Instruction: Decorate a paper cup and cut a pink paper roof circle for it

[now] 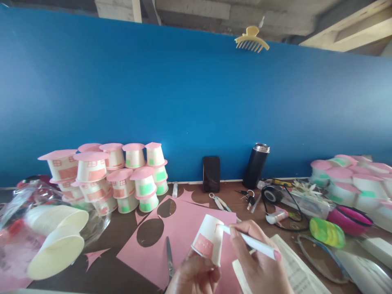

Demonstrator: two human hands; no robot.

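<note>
My left hand (196, 274) grips a white paper cup (210, 232) upside down by its rim, tilted a little. On the cup's side is a red-pink coloured block. Between the fingers of my right hand (260, 261) is a white marker (255, 243) with a pink end, its tip touching the cup near the top, where a short red line shows. Beneath both hands lies a pink paper sheet (190, 228) with round holes cut in it. Scissors (169, 255) rest on the sheet, left of the cup, their handles hidden by my left hand.
Decorated cups with pink paper tops (92, 171) stand stacked at the left, with more cups (367, 185) at the far right. Plain cups (56, 241) lie in plastic at the left. A phone (211, 174) and black bottle (256, 165) stand against the blue partition (183, 90).
</note>
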